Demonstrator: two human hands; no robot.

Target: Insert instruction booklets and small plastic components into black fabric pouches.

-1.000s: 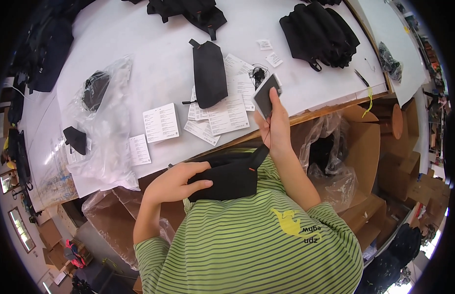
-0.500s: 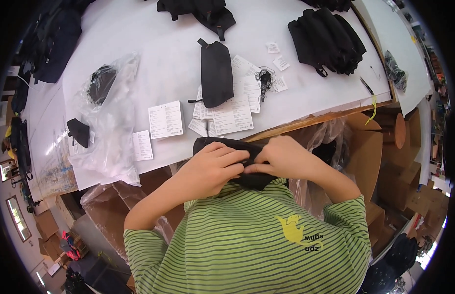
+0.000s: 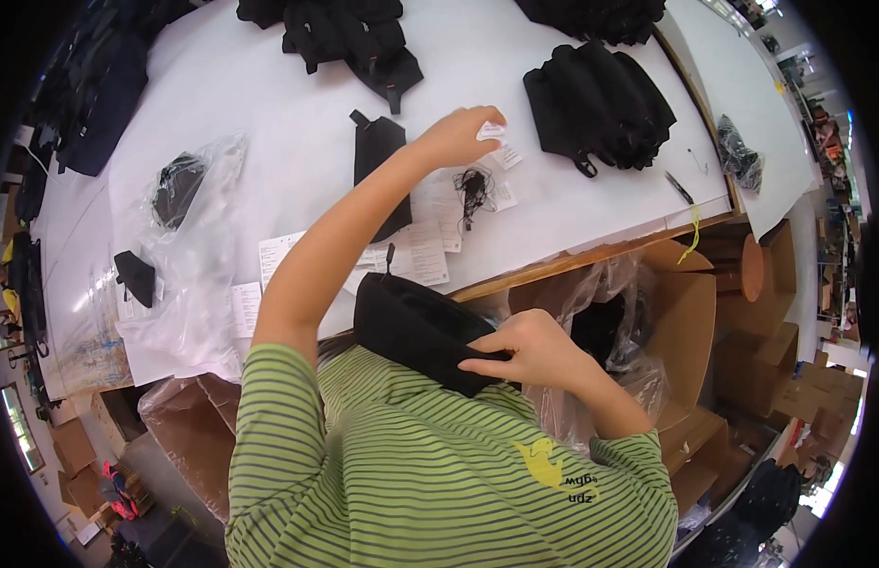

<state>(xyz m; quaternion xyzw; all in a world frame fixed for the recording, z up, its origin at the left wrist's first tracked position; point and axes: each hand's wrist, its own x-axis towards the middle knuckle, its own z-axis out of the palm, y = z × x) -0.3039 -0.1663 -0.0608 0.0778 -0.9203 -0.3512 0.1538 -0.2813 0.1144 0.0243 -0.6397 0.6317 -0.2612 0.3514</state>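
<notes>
My left hand (image 3: 456,138) reaches far over the table, its fingers closed on a small white packet (image 3: 493,131). Close to my body, my right hand (image 3: 534,350) pinches the rim of a black fabric pouch (image 3: 401,327), which gapes at the top and leans against my shirt. Under my left forearm lies another black pouch (image 3: 375,147), partly covered by the arm. It rests on spread white printed cards (image 3: 428,256). Beside the cards is a tangle of thin black cords (image 3: 473,187).
Stacked black pouches (image 3: 600,109) lie at the far right, near a dark pen-like tool (image 3: 679,187). More black bags (image 3: 349,38) are at the back. A clear plastic bag (image 3: 188,275) covers the left side. Cardboard boxes (image 3: 685,331) stand below the table's wooden edge.
My left hand has let go of the black pouch and moved up to the white packets, taking hold of one. My right hand stays on the pouch, which now gapes more.
</notes>
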